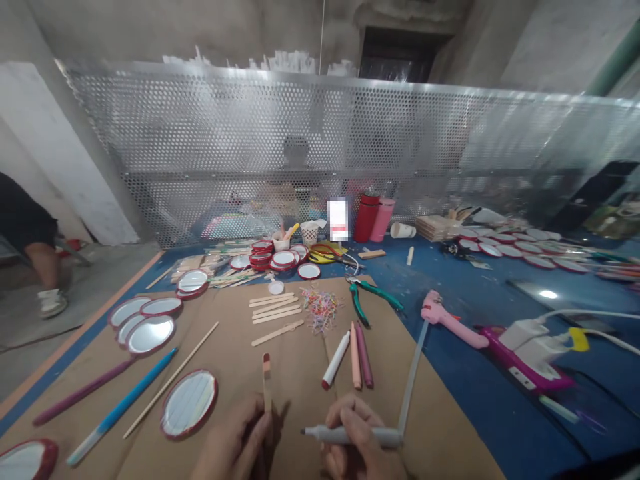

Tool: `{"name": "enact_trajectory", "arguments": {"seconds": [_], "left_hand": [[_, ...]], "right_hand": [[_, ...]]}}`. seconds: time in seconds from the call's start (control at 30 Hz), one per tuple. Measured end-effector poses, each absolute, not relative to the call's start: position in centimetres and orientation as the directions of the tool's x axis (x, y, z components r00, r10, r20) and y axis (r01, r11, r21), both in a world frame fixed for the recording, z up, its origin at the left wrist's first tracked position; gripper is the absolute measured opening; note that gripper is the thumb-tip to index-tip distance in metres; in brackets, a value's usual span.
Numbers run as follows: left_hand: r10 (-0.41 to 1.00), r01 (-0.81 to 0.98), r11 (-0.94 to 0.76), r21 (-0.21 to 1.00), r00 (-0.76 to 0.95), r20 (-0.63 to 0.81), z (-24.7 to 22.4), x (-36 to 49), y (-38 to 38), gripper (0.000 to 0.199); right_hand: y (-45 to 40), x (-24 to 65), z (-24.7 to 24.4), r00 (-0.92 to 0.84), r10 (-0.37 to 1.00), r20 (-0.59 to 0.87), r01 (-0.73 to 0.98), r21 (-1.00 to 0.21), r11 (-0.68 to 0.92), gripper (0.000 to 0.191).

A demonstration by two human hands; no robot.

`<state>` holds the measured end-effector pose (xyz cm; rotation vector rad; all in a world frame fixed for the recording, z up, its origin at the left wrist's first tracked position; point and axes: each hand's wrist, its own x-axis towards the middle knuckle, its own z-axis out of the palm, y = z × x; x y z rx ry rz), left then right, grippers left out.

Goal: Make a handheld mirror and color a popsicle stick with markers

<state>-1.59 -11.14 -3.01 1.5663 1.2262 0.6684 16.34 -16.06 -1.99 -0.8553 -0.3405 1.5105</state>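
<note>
Between the thumb and fingers of my left hand stands a wooden craft stick, its tip coloured dark red and pink. My right hand grips a grey marker, whose dark nib points left toward the stick. Beyond my right hand lie a white marker with a red end, an orange marker and a purple marker. More craft sticks lie in a row on the cardboard, beside a heap of coloured shreds. A round red-rimmed mirror is left of my left hand.
Green-handled pliers, a pink glue gun and a purple power strip with cables are on the right. Several round mirrors, a blue pen and a thin wooden stick lie left. Behind stands a perforated metal screen.
</note>
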Motion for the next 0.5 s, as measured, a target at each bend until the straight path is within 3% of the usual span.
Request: {"name": "enact_trajectory", "arguments": {"seconds": [0.5], "left_hand": [[0.91,0.416,-0.06,0.907,0.397,-0.122,-2.64,-1.74,-10.81,0.043]], "right_hand": [[-16.36,16.14,-2.29,0.105,0.951,-0.291,-0.632,-0.758,-0.162,0.053]]}}
